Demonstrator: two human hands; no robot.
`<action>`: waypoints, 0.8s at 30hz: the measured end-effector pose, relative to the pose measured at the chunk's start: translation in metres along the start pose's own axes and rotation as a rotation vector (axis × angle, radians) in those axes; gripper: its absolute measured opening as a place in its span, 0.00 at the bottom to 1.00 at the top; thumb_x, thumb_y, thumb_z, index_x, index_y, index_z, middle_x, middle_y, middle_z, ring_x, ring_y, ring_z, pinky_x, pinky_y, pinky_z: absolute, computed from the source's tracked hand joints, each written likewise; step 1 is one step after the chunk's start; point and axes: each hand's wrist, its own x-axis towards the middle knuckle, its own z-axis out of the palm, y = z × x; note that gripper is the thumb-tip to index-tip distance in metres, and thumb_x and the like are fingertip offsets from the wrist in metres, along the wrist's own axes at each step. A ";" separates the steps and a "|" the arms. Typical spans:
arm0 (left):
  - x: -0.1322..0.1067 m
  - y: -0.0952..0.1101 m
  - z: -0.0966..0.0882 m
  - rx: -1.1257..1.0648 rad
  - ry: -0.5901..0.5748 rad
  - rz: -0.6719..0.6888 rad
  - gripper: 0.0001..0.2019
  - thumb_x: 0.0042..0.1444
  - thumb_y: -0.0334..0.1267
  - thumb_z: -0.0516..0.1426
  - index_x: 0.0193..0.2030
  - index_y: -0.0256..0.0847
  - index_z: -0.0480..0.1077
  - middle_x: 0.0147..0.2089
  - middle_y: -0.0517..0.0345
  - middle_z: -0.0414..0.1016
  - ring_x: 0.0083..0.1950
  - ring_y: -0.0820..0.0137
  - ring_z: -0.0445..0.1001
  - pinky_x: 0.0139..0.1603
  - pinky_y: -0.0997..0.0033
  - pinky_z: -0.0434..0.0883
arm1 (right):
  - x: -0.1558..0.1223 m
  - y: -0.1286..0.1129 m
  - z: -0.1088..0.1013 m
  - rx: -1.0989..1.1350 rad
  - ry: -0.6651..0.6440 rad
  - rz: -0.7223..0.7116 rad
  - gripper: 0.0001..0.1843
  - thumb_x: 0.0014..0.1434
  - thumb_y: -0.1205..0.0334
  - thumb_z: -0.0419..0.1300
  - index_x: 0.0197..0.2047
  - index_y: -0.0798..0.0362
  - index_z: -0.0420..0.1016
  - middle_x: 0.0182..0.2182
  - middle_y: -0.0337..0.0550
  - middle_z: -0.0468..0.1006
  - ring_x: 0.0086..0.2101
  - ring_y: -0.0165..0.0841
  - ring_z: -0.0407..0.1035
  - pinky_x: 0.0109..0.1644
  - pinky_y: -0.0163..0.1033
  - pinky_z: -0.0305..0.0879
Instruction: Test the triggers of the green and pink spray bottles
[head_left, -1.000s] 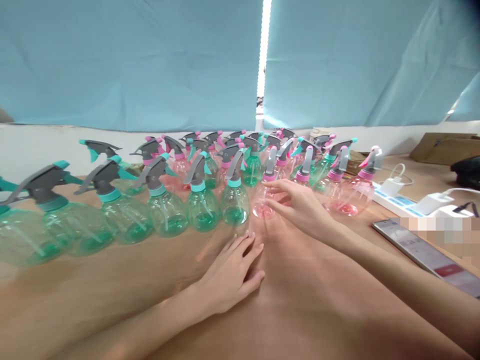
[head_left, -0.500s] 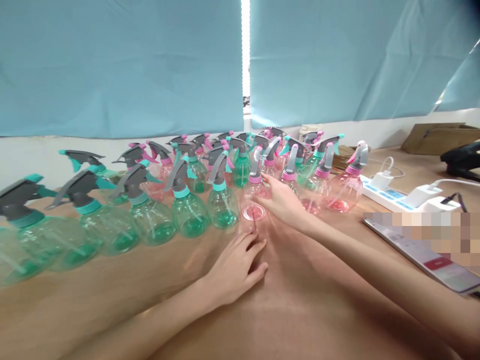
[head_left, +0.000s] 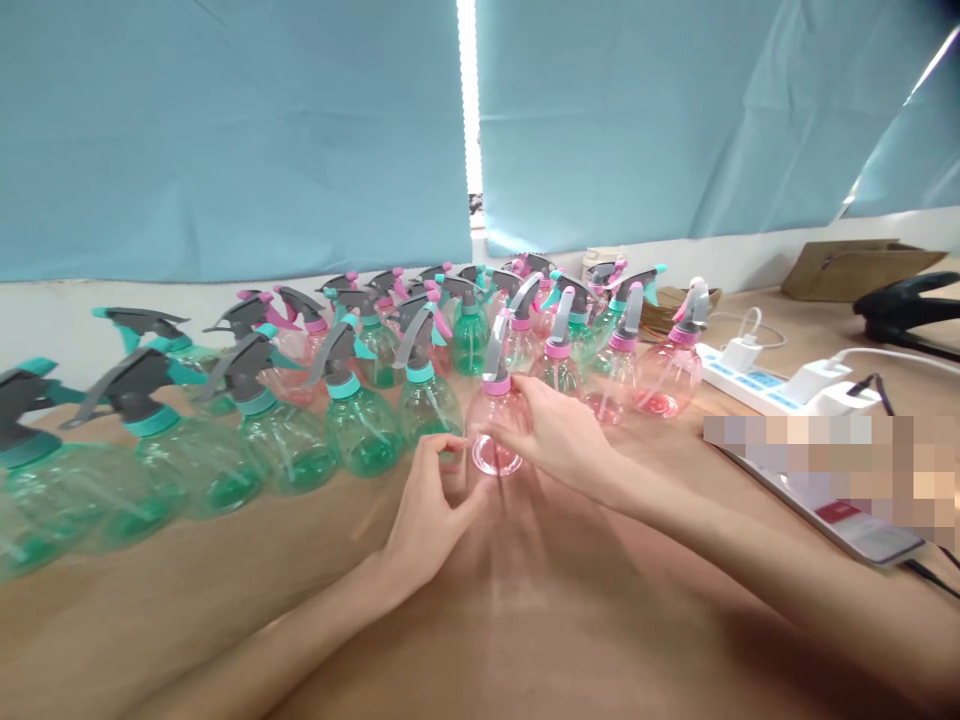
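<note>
A clear pink spray bottle (head_left: 496, 425) with a pink collar and grey trigger head stands upright on the table before me. My right hand (head_left: 562, 430) is wrapped around its right side, thumb across the front. At its lower left is my left hand (head_left: 431, 510), thumb and fingers apart in a curve; I cannot tell whether the fingertips touch the bottle. Just left of these stands a green spray bottle (head_left: 431, 408) with a teal collar, one of several in a slanting row. To the right, another pink spray bottle (head_left: 667, 378) ends the pink row.
More pink and green spray bottles crowd behind the front rows. On the right lie a white power strip (head_left: 757, 385) with plugged-in chargers, a phone (head_left: 817, 505) and a black object (head_left: 911, 312). A brown paper bag (head_left: 859, 270) rests near the wall, below blue blinds (head_left: 240, 140).
My right hand has brought the pink spray bottle nearer to me, away from the pink row. My left hand has risen towards its base, the fingers now curved apart. The view has shifted slightly.
</note>
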 end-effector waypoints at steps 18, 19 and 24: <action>0.009 0.056 -0.033 -0.203 -0.025 0.049 0.25 0.56 0.38 0.59 0.61 0.47 0.59 0.49 0.57 0.71 0.45 0.66 0.72 0.47 0.63 0.72 | -0.067 -0.028 0.015 0.608 -0.151 -0.252 0.36 0.54 0.47 0.67 0.60 0.48 0.56 0.48 0.46 0.74 0.44 0.41 0.72 0.48 0.48 0.71; 0.009 0.058 -0.036 -0.217 -0.016 0.039 0.23 0.57 0.38 0.58 0.59 0.47 0.61 0.48 0.58 0.72 0.43 0.67 0.72 0.45 0.64 0.72 | -0.068 -0.031 0.017 0.607 -0.145 -0.260 0.36 0.53 0.46 0.67 0.59 0.48 0.57 0.48 0.46 0.73 0.44 0.41 0.72 0.48 0.49 0.71; 0.005 0.058 -0.051 -0.236 0.025 0.027 0.16 0.56 0.34 0.56 0.52 0.46 0.66 0.40 0.62 0.72 0.36 0.71 0.70 0.41 0.67 0.71 | -0.067 -0.041 0.028 0.634 -0.191 -0.316 0.47 0.47 0.43 0.71 0.63 0.48 0.54 0.55 0.50 0.70 0.52 0.45 0.69 0.54 0.52 0.69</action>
